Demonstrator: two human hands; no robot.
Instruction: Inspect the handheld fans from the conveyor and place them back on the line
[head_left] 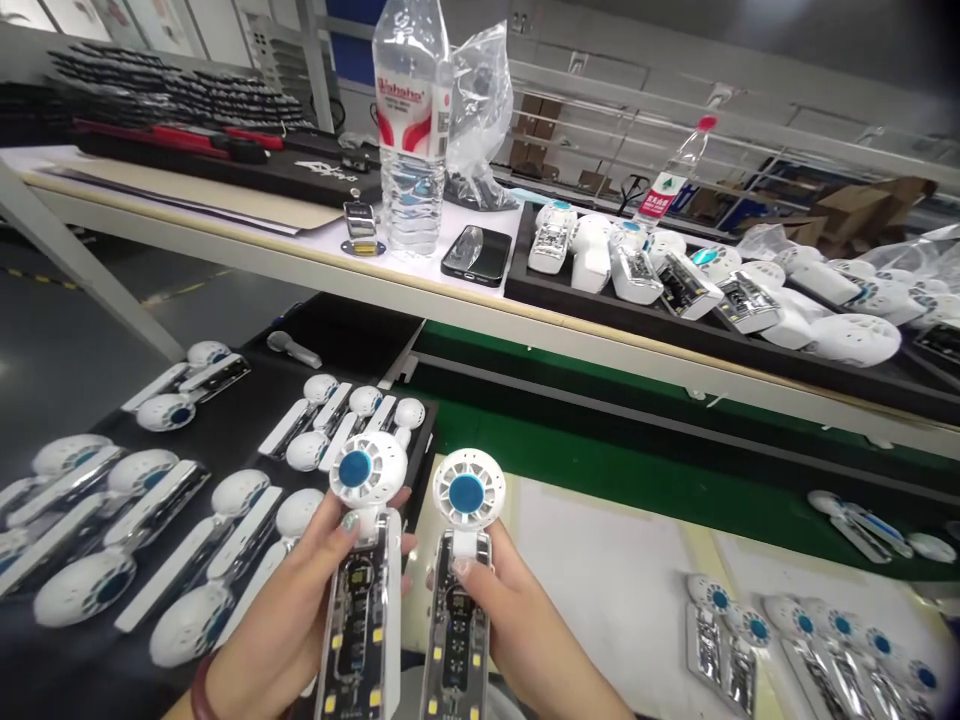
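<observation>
Over on the far left, you've got a black tray point(247, 440) loaded with rows of white fan-headed units point(82, 590), most of them lying at a slant with blue hub centers showing. Above it, on the raised shelf point(315, 265), sit a red-and-black tool, a big clear water bottle point(412, 130) standing upright, and a black phone point(478, 255) lying flat just beside it.

Front and center, your left hand point(300, 600) is closed around one unit point(367, 580), thumb up near its neck, round white head at the top and clear casing below with a circuit board inside. Just right of that, your right hand point(517, 620) grips a second unit point(461, 590) the same way, thumb pressed just under the head. The two units are close together but apart, both heads up.

Further right, more units point(739, 640) lie on the pale tabletop point(600, 580), and up on the shelf a dark tray point(585, 318) is heaped with others, with a red-capped bottle point(671, 180) behind them.
</observation>
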